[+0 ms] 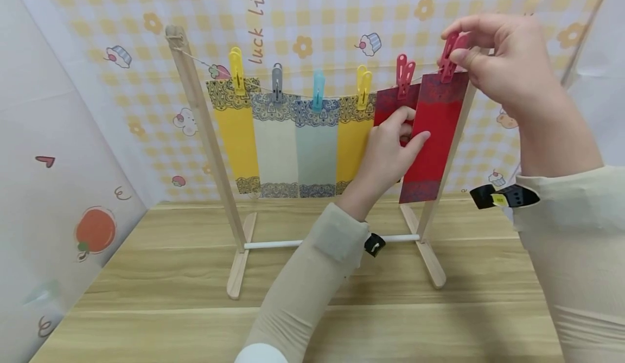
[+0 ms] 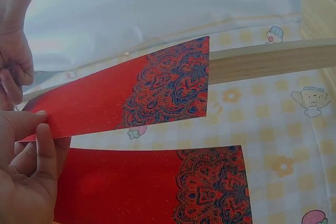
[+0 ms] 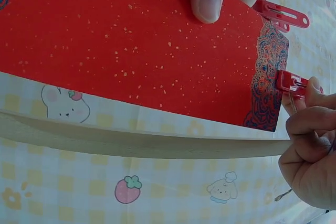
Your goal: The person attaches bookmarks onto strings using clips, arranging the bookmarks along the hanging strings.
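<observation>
My right hand [image 1: 508,62] pinches a red clothespin [image 1: 448,59] at the top edge of a red patterned card [image 1: 434,135], at the right end of the string. In the right wrist view the clothespin [image 3: 294,83] sits on the card's patterned end. My left hand [image 1: 390,148] pinches the same card's left edge, thumb in front and fingers behind. Behind that hand hangs another red card [image 1: 386,100] under a red clothespin [image 1: 404,78], partly hidden. The left wrist view shows both the held card [image 2: 100,90] and the other card [image 2: 126,182] with dark lace-like ends.
Left along the string [image 1: 197,58] hang a yellow card [image 1: 236,146], a cream card [image 1: 277,151], a pale blue-grey card [image 1: 316,154] and another yellow card [image 1: 352,146], each under a clothespin. A wooden stand [image 1: 207,135] with a white crossbar [image 1: 273,244] rests on the wood-grain table [image 1: 161,276].
</observation>
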Demonstrator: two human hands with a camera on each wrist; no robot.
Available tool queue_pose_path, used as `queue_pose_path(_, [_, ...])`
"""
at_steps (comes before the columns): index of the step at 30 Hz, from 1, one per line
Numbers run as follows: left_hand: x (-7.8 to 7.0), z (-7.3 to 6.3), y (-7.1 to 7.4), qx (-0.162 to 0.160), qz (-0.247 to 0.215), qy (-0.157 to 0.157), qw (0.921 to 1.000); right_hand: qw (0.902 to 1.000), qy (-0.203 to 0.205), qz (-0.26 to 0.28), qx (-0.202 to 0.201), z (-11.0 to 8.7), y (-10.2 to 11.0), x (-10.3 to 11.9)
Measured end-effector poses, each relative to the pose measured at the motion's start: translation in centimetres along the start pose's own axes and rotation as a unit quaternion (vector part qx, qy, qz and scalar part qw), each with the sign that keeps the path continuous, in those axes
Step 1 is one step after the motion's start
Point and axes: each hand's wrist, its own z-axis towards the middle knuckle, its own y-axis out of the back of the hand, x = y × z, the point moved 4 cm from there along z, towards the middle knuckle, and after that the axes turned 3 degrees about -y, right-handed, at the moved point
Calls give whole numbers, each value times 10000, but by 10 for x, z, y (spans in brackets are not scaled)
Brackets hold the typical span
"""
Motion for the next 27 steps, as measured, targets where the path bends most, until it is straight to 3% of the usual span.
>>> queue_pose_path(5, [-1,0,1,-195,-163,-71,9997,9998,109,-151,22,-1,0,0])
queue_pose_path(13, [2,-1,-1,-290,-96,-129,9995,9981,-320,-190,488,0,0,-5])
queue_pose_path(18, [10,-8,-1,-223,-91,-118,9996,9972,-534,95,519,-2,-2,-10])
queue_pose_path(23, [21,-17,-2,-30,-208,-91,9997,9957,-391,699,456,-4,-3,-11])
queue_pose_path(27, [29,-24,-4,85,-356,7,9993,9950,-23,939,336,-7,-4,-8])
